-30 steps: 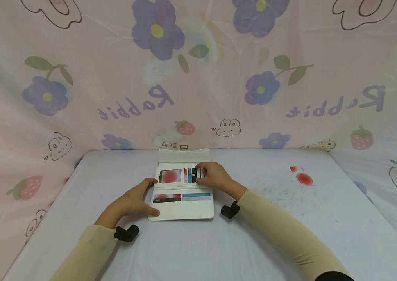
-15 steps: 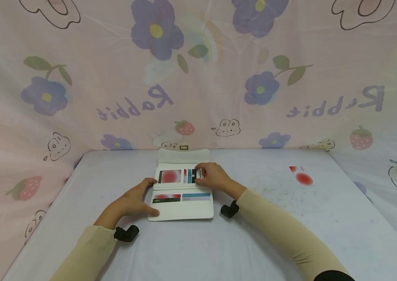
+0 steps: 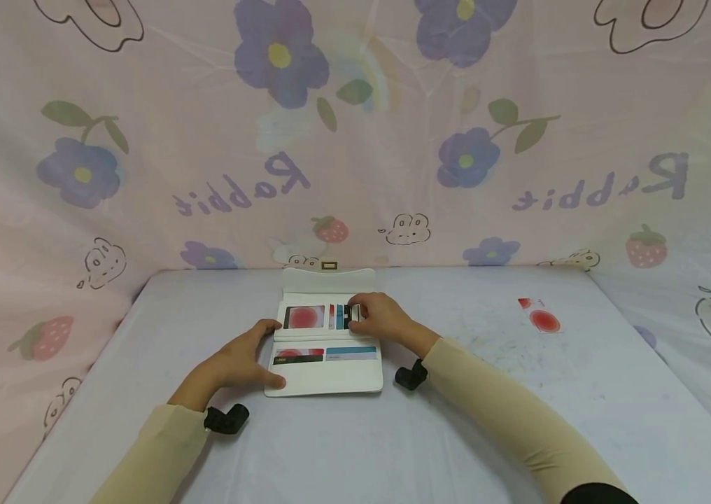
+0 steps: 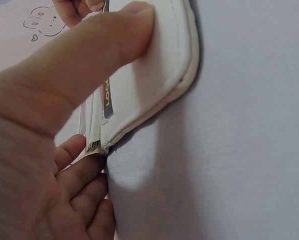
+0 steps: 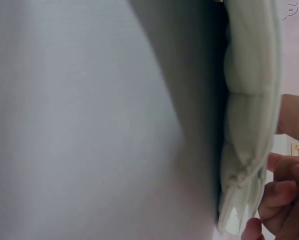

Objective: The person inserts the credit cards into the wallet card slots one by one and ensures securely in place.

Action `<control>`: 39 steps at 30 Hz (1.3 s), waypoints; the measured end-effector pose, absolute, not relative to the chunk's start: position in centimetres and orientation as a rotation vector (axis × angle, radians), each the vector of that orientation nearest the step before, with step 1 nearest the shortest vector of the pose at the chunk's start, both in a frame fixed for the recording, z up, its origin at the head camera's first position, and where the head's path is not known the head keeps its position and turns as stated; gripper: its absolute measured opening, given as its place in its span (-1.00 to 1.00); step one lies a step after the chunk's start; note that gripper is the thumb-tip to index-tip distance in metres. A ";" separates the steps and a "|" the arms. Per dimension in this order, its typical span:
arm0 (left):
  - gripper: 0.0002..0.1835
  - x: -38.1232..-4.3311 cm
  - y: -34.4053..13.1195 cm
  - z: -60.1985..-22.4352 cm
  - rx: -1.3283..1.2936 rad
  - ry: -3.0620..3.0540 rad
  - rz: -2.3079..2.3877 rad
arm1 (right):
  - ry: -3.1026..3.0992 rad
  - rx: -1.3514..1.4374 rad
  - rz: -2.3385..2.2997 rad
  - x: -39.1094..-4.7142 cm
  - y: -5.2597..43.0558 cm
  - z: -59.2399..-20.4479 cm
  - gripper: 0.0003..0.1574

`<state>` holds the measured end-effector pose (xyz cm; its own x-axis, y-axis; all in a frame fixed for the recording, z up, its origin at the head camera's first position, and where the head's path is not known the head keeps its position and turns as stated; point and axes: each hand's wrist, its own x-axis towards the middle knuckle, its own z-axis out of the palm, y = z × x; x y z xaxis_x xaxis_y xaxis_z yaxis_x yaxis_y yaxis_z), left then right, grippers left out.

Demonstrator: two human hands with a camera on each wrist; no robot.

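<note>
A white wallet (image 3: pixel 330 379) lies unfolded on the table, its flap (image 3: pixel 329 281) turned to the far side. Cards show in the slots of both panels, including a red picture card (image 3: pixel 305 317) at upper left and a blue-topped card (image 3: pixel 351 353) at lower right. My left hand (image 3: pixel 241 360) holds the wallet's left edge, thumb on the near panel, fingers at the side by the fold. With thumb and fingers, my right hand (image 3: pixel 385 316) pinches a dark-and-white card (image 3: pixel 354 313) at the right end of the upper slots. Its fingers partly cover that card.
A card with a red circle (image 3: pixel 544 321) lies on the white-covered table (image 3: pixel 488 420) to the right. A patterned cloth (image 3: pixel 368 161) hangs behind the table. Black wrist mounts (image 3: pixel 227 418) sit on both sleeves.
</note>
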<state>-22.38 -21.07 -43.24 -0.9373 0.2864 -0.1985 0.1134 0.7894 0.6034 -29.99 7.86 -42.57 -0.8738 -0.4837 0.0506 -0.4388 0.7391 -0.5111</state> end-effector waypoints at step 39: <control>0.16 -22.5 -21.0 -43.4 0.296 2.696 0.882 | 2.755 -0.756 -0.970 -29.8 9.2 -41.7 -0.52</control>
<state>-22.45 -21.00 -43.37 -0.9374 0.2804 -0.2067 0.1041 0.7918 0.6019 -29.85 9.22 -41.67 -0.8671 -0.4959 0.0470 -0.4159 0.6688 -0.6163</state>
